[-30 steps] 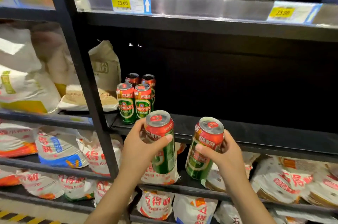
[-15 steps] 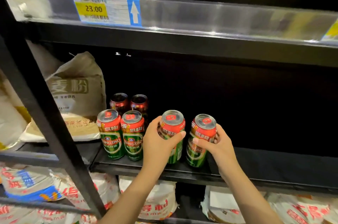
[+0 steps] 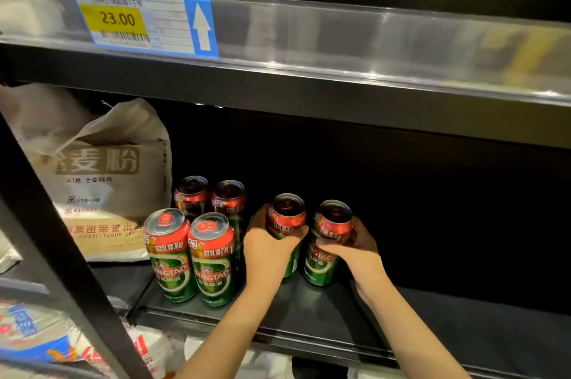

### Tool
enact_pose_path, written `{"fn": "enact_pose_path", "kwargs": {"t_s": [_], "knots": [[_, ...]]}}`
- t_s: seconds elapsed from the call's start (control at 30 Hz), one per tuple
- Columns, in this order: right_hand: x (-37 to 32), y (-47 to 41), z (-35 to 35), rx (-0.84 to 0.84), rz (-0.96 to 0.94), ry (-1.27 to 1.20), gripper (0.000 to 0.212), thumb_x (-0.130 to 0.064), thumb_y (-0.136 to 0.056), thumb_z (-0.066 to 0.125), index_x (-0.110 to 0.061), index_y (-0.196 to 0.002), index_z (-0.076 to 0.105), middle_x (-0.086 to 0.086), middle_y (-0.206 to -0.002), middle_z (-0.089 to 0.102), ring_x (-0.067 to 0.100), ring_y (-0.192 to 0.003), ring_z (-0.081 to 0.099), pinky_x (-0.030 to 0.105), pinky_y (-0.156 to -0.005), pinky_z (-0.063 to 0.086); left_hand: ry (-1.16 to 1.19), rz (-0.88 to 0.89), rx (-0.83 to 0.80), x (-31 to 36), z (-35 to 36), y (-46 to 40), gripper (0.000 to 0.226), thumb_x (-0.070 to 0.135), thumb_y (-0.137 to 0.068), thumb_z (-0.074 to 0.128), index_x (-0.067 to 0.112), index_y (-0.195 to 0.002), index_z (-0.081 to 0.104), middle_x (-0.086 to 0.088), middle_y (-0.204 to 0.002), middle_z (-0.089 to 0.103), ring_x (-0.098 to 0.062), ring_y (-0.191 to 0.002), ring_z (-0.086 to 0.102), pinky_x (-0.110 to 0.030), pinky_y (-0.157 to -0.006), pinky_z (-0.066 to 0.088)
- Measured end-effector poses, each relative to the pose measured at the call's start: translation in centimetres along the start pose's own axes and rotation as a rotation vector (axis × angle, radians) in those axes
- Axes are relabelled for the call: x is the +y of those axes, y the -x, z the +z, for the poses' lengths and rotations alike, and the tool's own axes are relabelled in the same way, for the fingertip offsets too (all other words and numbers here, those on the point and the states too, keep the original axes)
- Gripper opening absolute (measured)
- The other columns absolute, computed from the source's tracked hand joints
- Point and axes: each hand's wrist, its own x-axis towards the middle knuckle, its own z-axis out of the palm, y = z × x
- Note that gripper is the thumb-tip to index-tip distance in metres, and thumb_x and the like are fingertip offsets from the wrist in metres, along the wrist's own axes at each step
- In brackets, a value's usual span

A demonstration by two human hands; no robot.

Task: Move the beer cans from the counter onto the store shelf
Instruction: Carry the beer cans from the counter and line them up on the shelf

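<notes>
The left hand [image 3: 268, 250] grips one beer can [image 3: 285, 224] and the right hand [image 3: 355, 247] grips another can [image 3: 332, 230], both upright on the shelf [image 3: 309, 313] near its front edge.

Site: retail shop | Evidence: black store shelf [image 3: 309, 320], price tag [image 3: 145, 20] reading 23.00, stocked beer cans [image 3: 213, 258], flour bag [image 3: 105, 180]

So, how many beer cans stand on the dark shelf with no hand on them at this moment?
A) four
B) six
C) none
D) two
A: four free cans stand in a square near the flour bag, two front cans and two behind, while the left hand and right hand each hold one more can.
</notes>
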Motion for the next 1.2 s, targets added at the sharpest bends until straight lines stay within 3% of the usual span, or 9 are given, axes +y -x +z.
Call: {"fn": "enact_pose_path", "kwargs": {"t_s": [0.2, 0.33, 0.57, 0.67, 0.77, 0.83, 0.97, 1.07, 1.2], "knots": [[0.1, -1.2, 0.1, -0.068, -0.013, 0.019, 0.079, -0.023, -0.046, 0.088, -0.016, -0.117, 0.056, 0.003, -0.112, 0.068, 0.018, -0.104, 0.064, 0.038, -0.091, 0.051, 0.009, -0.001, 0.043, -0.9, 0.4, -1.0, 0.053, 0.029, -0.06, 0.084, 0.032, -0.105, 0.056, 0.002, -0.099, 0.068, -0.017, -0.089, 0.066, -0.039, -0.083, 0.054], [0.4, -2.0, 0.0, -0.107, -0.033, 0.051, 0.063, -0.007, -0.061, 0.081, -0.026, -0.115, 0.054, -0.002, -0.114, 0.065, 0.008, -0.104, 0.061, 0.024, -0.084, 0.05, -0.023, 0.05, 0.069, -1.5, 0.8, -1.5, 0.052, 0.037, -0.059, 0.082, 0.035, -0.103, 0.054, 0.001, -0.095, 0.068, -0.022, -0.083, 0.067, -0.037, -0.081, 0.054], [-0.6, -3.1, -0.6, -0.307, -0.066, 0.213, 0.057, 0.005, -0.073, 0.071, -0.035, -0.104, 0.047, -0.014, -0.104, 0.06, -0.012, -0.088, 0.061, 0.007, -0.072, 0.049, -0.016, 0.025, 0.007, -1.5, 0.9, -1.9, 0.063, 0.025, -0.064, 0.082, 0.022, -0.118, 0.049, -0.006, -0.109, 0.064, -0.027, -0.101, 0.063, -0.038, -0.092, 0.05], [-1.2, -2.7, -0.4, -0.316, -0.049, 0.25, 0.054, 0.0, -0.072, 0.074, -0.033, -0.105, 0.048, -0.012, -0.104, 0.06, -0.006, -0.093, 0.062, 0.015, -0.081, 0.051, -0.011, 0.05, -0.033, 0.0, 0.3, -1.4, 0.083, 0.018, -0.07, 0.079, 0.016, -0.139, 0.034, -0.007, -0.134, 0.048, -0.021, -0.123, 0.048, -0.037, -0.105, 0.041], [-2.4, -2.3, -0.7, -0.232, -0.017, 0.347, 0.077, -0.012, -0.068, 0.079, -0.02, -0.133, 0.038, -0.008, -0.124, 0.051, 0.012, -0.119, 0.05, 0.023, -0.093, 0.041, -0.194, 0.273, 0.034, 3.2, -0.9, -0.8, 0.078, 0.015, -0.073, 0.076, 0.012, -0.139, 0.036, -0.006, -0.139, 0.04, -0.019, -0.129, 0.039, -0.017, -0.102, 0.035], [-3.8, -2.6, -1.3, -0.17, -0.079, 0.535, 0.092, -0.029, -0.068, 0.08, -0.022, -0.143, 0.027, -0.003, -0.139, 0.043, 0.017, -0.127, 0.043, 0.03, -0.098, 0.038, -0.393, 0.368, -0.08, 6.0, -2.1, -1.2, 0.073, 0.021, -0.078, 0.072, 0.017, -0.14, 0.034, -0.004, -0.14, 0.038, -0.019, -0.129, 0.039, -0.013, -0.098, 0.034], [-6.1, -3.0, -0.4, -0.186, -0.112, 0.879, 0.084, -0.051, -0.068, 0.074, -0.026, -0.138, 0.034, 0.0, -0.136, 0.049, 0.021, -0.122, 0.049, 0.036, -0.098, 0.043, -0.99, 0.403, -0.567, 8.9, -3.9, -4.9, 0.08, 0.04, -0.083, 0.064, 0.029, -0.147, 0.016, 0.003, -0.153, 0.021, -0.02, -0.138, 0.028, -0.034, -0.107, 0.03], [-6.5, -3.0, 1.1, -0.154, -0.119, 1.014, 0.071, -0.053, -0.07, 0.072, -0.024, -0.129, 0.044, -0.001, -0.127, 0.056, 0.02, -0.116, 0.053, 0.03, -0.09, 0.042, -0.973, 0.342, -0.754, 8.2, -4.3, -7.2, 0.078, 0.037, -0.076, 0.073, 0.026, -0.141, 0.032, 0.002, -0.142, 0.041, -0.019, -0.129, 0.041, -0.034, -0.105, 0.037], [-6.4, -3.2, 1.2, -0.104, -0.133, 0.996, 0.061, -0.046, -0.069, 0.076, -0.025, -0.12, 0.051, -0.003, -0.119, 0.061, 0.017, -0.108, 0.056, 0.025, -0.083, 0.04, -0.893, 0.362, -0.787, 7.2, -4.4, -8.3, 0.057, 0.027, -0.073, 0.075, 0.026, -0.124, 0.052, 0.003, -0.121, 0.059, -0.017, -0.111, 0.055, -0.036, -0.095, 0.046]]}}
